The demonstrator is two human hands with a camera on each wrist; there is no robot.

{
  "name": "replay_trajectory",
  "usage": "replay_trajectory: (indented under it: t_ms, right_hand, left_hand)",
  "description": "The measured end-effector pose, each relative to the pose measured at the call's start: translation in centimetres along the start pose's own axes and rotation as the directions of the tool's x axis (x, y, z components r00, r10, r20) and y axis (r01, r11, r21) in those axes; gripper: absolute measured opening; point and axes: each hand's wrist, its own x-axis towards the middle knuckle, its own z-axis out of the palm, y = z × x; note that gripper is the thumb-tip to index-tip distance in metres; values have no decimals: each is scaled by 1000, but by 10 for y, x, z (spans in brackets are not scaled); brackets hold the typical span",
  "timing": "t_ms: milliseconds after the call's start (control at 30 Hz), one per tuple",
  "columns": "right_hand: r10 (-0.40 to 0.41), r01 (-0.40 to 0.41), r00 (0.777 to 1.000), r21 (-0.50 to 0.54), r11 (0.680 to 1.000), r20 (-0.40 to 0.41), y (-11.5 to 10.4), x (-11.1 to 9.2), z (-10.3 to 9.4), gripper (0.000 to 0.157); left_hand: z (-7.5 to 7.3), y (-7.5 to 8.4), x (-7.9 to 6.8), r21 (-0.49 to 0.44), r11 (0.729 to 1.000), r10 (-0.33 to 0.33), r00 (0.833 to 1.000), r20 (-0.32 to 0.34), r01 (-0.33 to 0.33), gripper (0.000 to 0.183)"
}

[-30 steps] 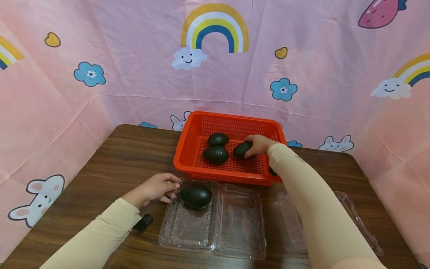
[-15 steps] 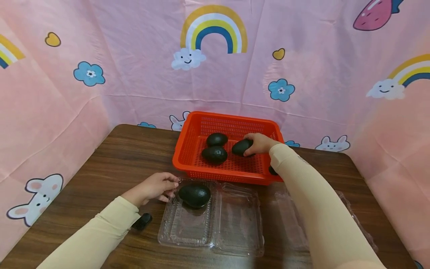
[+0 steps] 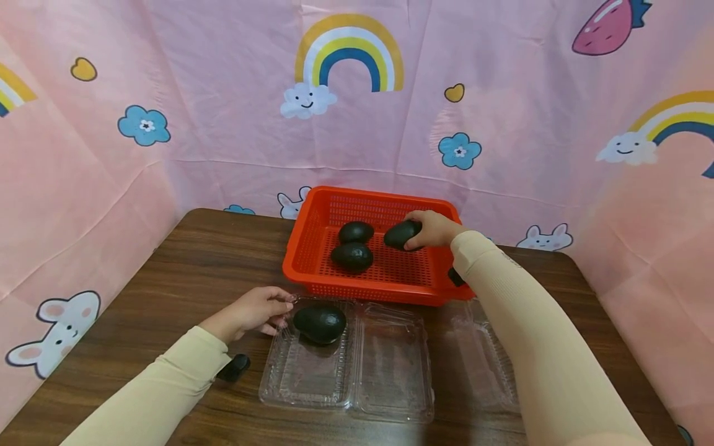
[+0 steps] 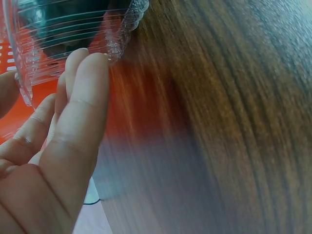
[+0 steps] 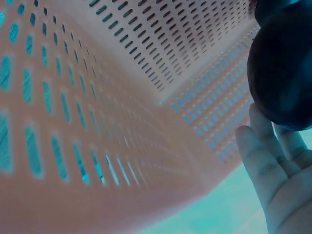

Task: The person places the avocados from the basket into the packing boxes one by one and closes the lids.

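The person's two hands are well apart, both busy. The right hand (image 3: 434,229) is clamped on a dark avocado (image 3: 400,235), thumb and fingers around its right end, holding it over the right half of the red basket (image 3: 368,291) that stands by the middle of the counter's (image 3: 229,260) back edge. In the basket's left half lie a glossy front avocado (image 3: 352,257) and a rear avocado (image 3: 356,232), touching one another. Nearer me, just in front of the basket, a clear container (image 3: 309,375) lies spread open, its lid (image 3: 393,365) folded out flat toward the counter's right edge. The left hand (image 3: 259,311) lightly holds its back left corner, thumb at the rim and fingers against the ribbed outer wall. A single packed avocado (image 3: 320,324) sits in the back part of that base, lying on its side. Toward the counter's right edge there is more clear plastic (image 3: 482,359), partly hidden by the cream right sleeve (image 3: 530,328). Pink cloth (image 3: 240,74) printed with rainbows, flowers and rabbits hangs along the back edge and both sides.
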Motion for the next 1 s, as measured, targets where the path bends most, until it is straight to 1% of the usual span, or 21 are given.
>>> replay_trajectory:
  t_ms: [100,333,433,500,733,867,1000]
  right_hand:
    - [-10,10,1000,1,1000,-9,-1,-2,-1,68]
    - [-82,82,995,5,997,-58,-5,-9,0,66]
    - [-101,102,992,2,995,-78,-8,-12,-1,67]
    - [-105,105,991,-3,994,-88,-11,-15,-3,68]
    - [-99,99,985,-2,995,-141,-22,-28,-7,62]
    - [-93,92,984,-15,996,-152,-26,-34,-7,63]
    - [-71,71,984,-8,997,-163,-31,-41,-7,65]
  left_hand:
    - [0,-1,0,5,1000,0,1000,-1,0,33]
    - [1,0,-3,15,1000,3,1000,-5,-3,34]
    - [1,1,-3,14,1000,6,1000,-8,-6,34]
    - [1,1,-2,7,1000,8,1000,-8,-8,34]
    - [1,0,0,0,1000,10,1000,3,-10,34]
    - [0,-1,0,2,1000,7,1000,5,-7,34]
    - [0,-1,0,6,1000,9,1000,4,-9,34]
